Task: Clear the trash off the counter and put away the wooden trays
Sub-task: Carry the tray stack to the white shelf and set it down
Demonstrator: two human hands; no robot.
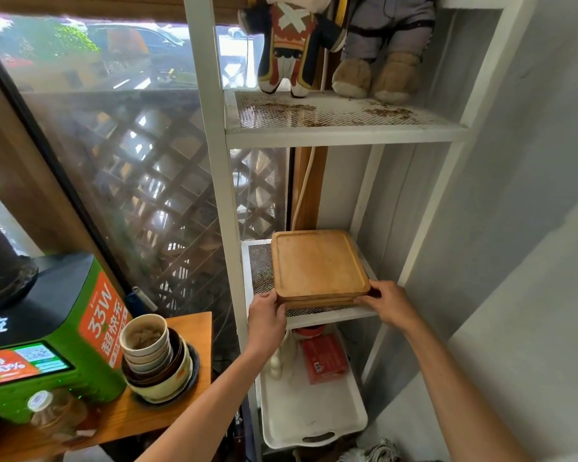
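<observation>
- Nearest the camera, a clear plastic bottle with a white cap lies at the lower left on the wooden counter.
- Behind it stands a green and black charging kiosk; its orange side label reads "33W" above Chinese characters, and its front screen shows a QR code and large orange figures, too blurred to read fully.
- Just right of the kiosk, a tilted stack of used cups and bowls sits on a dark saucer, the top cup holding a brownish residue.
- On the lowest visible level of the white metal rack, a white plastic tray holds a red packet with print too small to read and some pale bottles.
- The left hand grips the near left corner of the stacked wooden trays, fingers curled against the edge.
- The right hand grips the near right corner, thumb on the top rim.
- The trays lie flat on the rack's middle mesh shelf, pushed toward its right side, the front edge near the shelf lip.
- Higher and farther, the upper mesh shelf is speckled with brown debris and carries two plush dolls.
- Beyond the rack, a window shows wooden lattice and parked cars outside.
</observation>
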